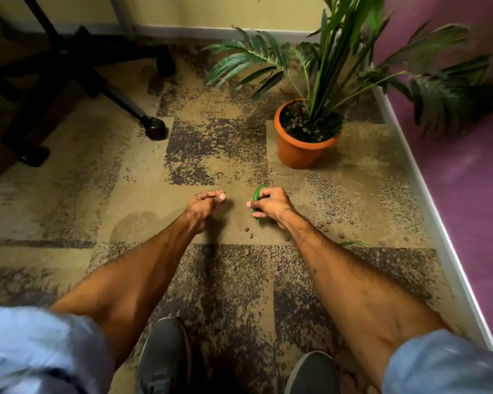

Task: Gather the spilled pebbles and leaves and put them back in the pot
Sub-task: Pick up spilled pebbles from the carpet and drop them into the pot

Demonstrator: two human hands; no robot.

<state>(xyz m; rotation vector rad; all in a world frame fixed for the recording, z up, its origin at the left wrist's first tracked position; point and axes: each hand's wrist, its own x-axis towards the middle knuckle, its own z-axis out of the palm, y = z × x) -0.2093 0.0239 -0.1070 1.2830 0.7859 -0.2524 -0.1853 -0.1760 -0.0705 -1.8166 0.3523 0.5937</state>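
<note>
An orange pot (296, 150) with a tall green plant stands on the carpet at the upper right, pebbles showing on its soil. My right hand (271, 204) is closed around green leaves (257, 194), a little in front of the pot. My left hand (204, 201) hovers beside it with its fingers curled; whether it holds pebbles is hidden. Small brown pebbles (246, 230) lie scattered on the carpet under and to the right of my right hand. Another green leaf (353, 244) lies on the carpet to the right of my right forearm.
An office chair base with black castors (155, 129) stands at the upper left. A purple wall with a white skirting board (427, 200) runs along the right. My two grey shoes (165, 356) are at the bottom of the view on the patterned carpet.
</note>
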